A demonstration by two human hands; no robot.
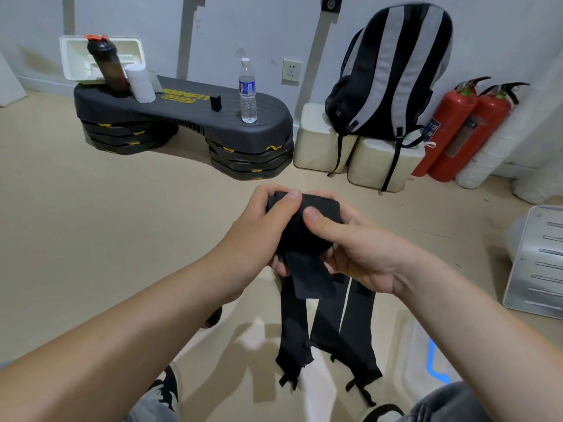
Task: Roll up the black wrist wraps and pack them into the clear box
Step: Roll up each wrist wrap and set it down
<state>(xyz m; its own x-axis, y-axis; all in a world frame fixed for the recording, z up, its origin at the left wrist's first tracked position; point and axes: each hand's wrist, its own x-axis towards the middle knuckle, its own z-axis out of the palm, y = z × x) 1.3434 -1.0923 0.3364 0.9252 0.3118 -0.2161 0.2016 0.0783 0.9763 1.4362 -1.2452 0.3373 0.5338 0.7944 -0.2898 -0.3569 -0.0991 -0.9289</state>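
Hands: 2, namely left hand (253,226) and right hand (359,248). Wrap roll (304,226): 1. Hanging black strips (359,330): 3 visible; the number of separate wraps cannot be determined. Fire extinguishers (447,123): 2. Cream blocks (316,138): 2. Shoes (164,388): 2. Backpack (396,71): 1. Step platform (195,111): 1. Water bottle (247,92): 1. Shaker bottle (106,65): 1. White roll (140,83): 1. Wall socket (292,71): 1.

Small home-gym or workout room: beige floor, aerobic step platform (182,114) on stacked risers with shaker bottle (106,67) and water bottle (247,91), backpack (393,74), two fire extinguishers (457,126) against wall.
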